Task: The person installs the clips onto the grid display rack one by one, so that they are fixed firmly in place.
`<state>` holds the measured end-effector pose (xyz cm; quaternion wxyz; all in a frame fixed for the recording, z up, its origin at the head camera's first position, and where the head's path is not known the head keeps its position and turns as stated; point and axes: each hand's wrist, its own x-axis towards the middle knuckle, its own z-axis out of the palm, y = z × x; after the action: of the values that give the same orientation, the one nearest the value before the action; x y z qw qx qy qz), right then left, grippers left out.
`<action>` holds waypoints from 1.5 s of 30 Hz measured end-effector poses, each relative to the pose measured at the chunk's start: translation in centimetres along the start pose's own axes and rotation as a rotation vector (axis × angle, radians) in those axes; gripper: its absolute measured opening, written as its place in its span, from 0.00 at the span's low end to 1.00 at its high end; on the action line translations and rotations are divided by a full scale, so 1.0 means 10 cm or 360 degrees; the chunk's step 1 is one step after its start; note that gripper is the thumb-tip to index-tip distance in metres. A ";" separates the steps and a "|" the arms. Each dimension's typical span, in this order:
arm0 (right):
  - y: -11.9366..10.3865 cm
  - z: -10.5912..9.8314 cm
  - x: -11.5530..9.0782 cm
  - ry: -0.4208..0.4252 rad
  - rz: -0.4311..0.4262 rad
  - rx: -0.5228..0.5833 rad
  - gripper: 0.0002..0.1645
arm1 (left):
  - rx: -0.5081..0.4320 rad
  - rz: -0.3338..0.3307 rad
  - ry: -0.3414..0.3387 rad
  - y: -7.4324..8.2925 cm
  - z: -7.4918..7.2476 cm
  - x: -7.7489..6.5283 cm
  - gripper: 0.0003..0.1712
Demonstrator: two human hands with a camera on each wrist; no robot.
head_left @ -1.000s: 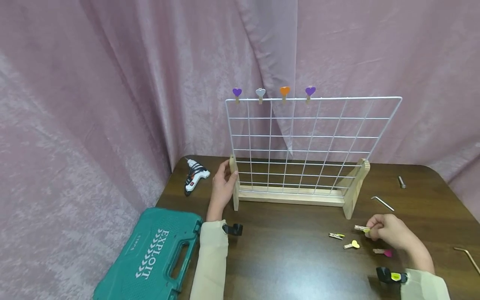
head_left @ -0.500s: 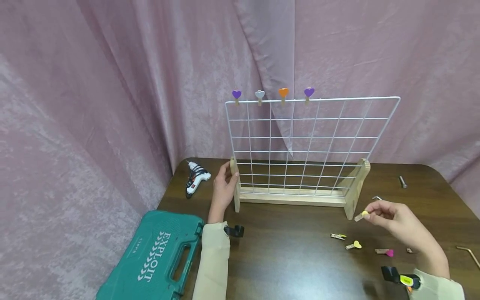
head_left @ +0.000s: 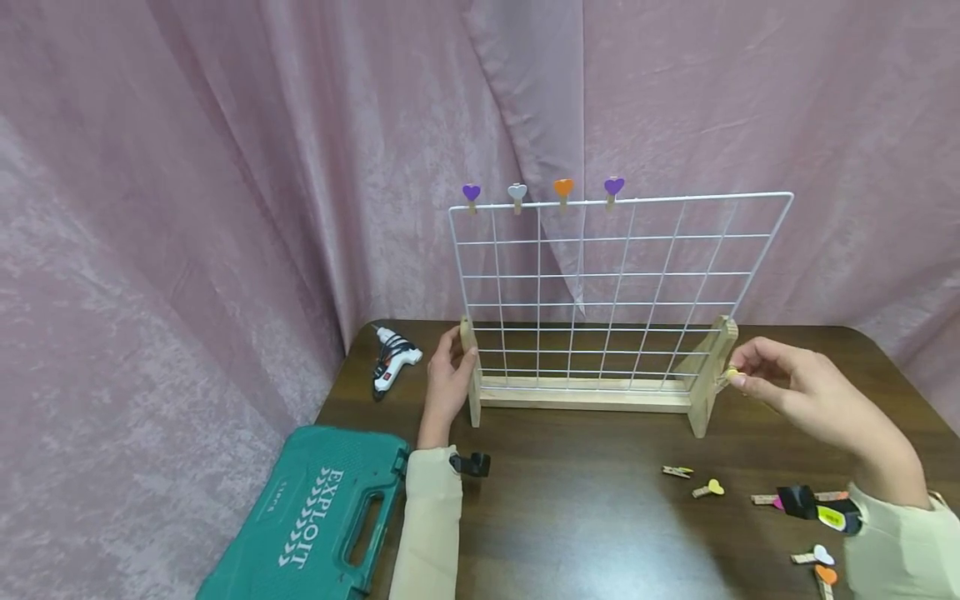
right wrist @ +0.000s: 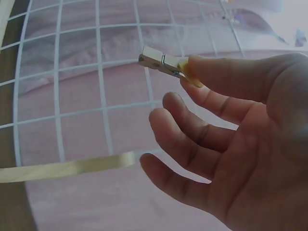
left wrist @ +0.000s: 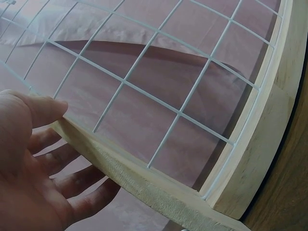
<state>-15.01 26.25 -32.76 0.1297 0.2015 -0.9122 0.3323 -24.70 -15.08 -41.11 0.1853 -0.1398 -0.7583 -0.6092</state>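
A white wire grid rack (head_left: 701, 197) stands upright in a wooden base (head_left: 585, 395). Several heart-topped clothespins sit on its top wire: purple (head_left: 471, 193), white (head_left: 517, 192), orange (head_left: 563, 188) and a second purple one (head_left: 614, 187). My left hand (head_left: 447, 383) holds the base's left upright, its thumb on the near side and its fingers on the other in the left wrist view. Between right thumb and index finger, my right hand (head_left: 813, 390) pinches a small wooden clothespin (right wrist: 161, 62) with a yellow top, beside the right upright (head_left: 714, 375).
More clothespins lie on the dark wooden table, including a yellow heart one (head_left: 712, 487), a white one (head_left: 821, 556) and an orange one (head_left: 825, 575). A green toolbox (head_left: 315, 508) is at the left front, with a glue gun (head_left: 395, 360) behind it. Pink curtain hangs behind.
My right hand has lifted the yellow clothespin from the table and carried it away from me, up beside the rack's right upright. The left hand stays on the left upright.
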 end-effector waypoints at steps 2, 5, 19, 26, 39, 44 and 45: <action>-0.06 -0.05 0.07 0.0033 0.0000 -0.0038 0.08 | -0.0005 0.0006 0.0000 0.00 0.01 0.00 0.23; -0.16 -0.14 0.19 0.0085 -0.0048 -0.0098 0.10 | -0.0011 -0.0004 -0.0005 0.01 0.01 -0.01 0.23; -0.67 -0.48 0.90 0.0257 -0.0484 -0.0379 0.10 | 0.0029 -0.0084 -0.0036 -0.03 -0.01 0.00 0.25; -0.85 -0.63 1.22 0.0329 -0.0552 -0.0391 0.10 | 0.0054 -0.0087 -0.0038 0.04 -0.01 0.00 0.24; -1.03 -0.83 1.64 0.0203 -0.0407 -0.0439 0.03 | 0.0065 -0.0058 -0.0014 0.04 0.00 -0.01 0.24; -1.07 -0.87 1.75 0.0045 -0.0368 -0.0491 0.03 | 0.0069 -0.0051 -0.0011 0.04 0.00 -0.01 0.24; -1.07 -0.89 1.77 0.0012 -0.0356 -0.0497 0.04 | 0.0071 -0.0049 -0.0016 0.05 0.00 -0.01 0.24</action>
<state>-24.86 19.65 -13.64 0.1990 0.2779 -0.9241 0.1711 -24.42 -14.98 -40.75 0.1751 -0.1270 -0.7748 -0.5940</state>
